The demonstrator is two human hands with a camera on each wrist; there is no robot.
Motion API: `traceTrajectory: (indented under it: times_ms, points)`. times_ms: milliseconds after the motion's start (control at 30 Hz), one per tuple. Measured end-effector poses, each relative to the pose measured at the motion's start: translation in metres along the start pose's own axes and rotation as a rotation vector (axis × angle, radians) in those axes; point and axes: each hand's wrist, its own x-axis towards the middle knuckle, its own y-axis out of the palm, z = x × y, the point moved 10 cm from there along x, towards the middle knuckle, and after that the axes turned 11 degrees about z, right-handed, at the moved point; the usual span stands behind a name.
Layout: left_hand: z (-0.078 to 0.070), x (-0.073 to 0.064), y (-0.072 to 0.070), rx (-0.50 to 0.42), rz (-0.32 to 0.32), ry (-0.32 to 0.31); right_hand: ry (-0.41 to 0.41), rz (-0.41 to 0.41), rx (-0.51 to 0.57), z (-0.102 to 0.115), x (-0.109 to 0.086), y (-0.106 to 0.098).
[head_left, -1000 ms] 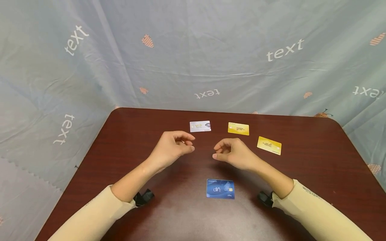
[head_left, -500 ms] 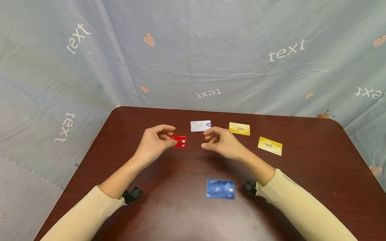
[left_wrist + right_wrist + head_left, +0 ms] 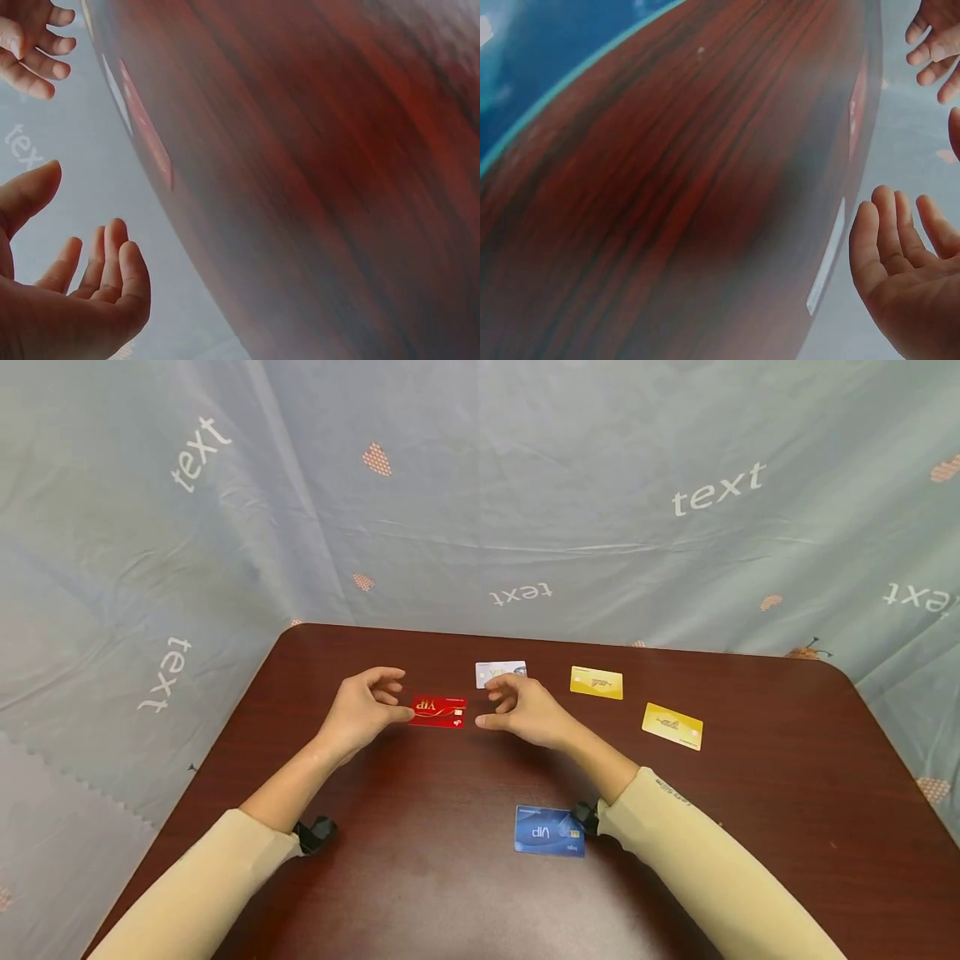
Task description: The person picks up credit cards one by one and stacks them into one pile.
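Note:
A red VIP card [image 3: 438, 712] lies flat on the table between my two hands. My left hand [image 3: 363, 708] is over its left end, the thumb overlapping the card's edge in the head view. Past its right end is my right hand [image 3: 528, 712], which covers the lower part of a white VIP card [image 3: 491, 672]. In the left wrist view, my left hand's fingers [image 3: 133, 281] are loosely bent, apart from the thumb, with nothing between them. The right wrist view shows relaxed right fingers [image 3: 866, 240] raised over the table, holding nothing.
Two yellow cards, one at the back [image 3: 596, 682] and one farther right [image 3: 672, 727], lie on the dark wooden table [image 3: 420, 877]. Nearer me is a blue VIP card [image 3: 543, 832], its right edge under the black wrist camera. A grey printed curtain [image 3: 480, 502] hangs behind the table.
Both hands have moved left, the left one first. The red card, hidden behind the left hand at the start, has come into view. The right hand now overlaps the white card.

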Motion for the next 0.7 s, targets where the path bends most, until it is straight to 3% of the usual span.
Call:
traceTrajectory:
  times_ms: [233, 467, 700]
  points:
    - [0.018, 0.014, -0.001, 0.029, 0.061, -0.068, 0.037, 0.041, 0.001, 0.000, 0.016, 0.016]
    - [0.028, 0.025, 0.005, 0.016, 0.098, -0.130, 0.067, 0.010, -0.011, 0.000, 0.028, 0.019]
    - [0.034, 0.032, 0.007, 0.024, 0.117, -0.177, 0.103, 0.036, -0.091, -0.002, 0.039, 0.027]
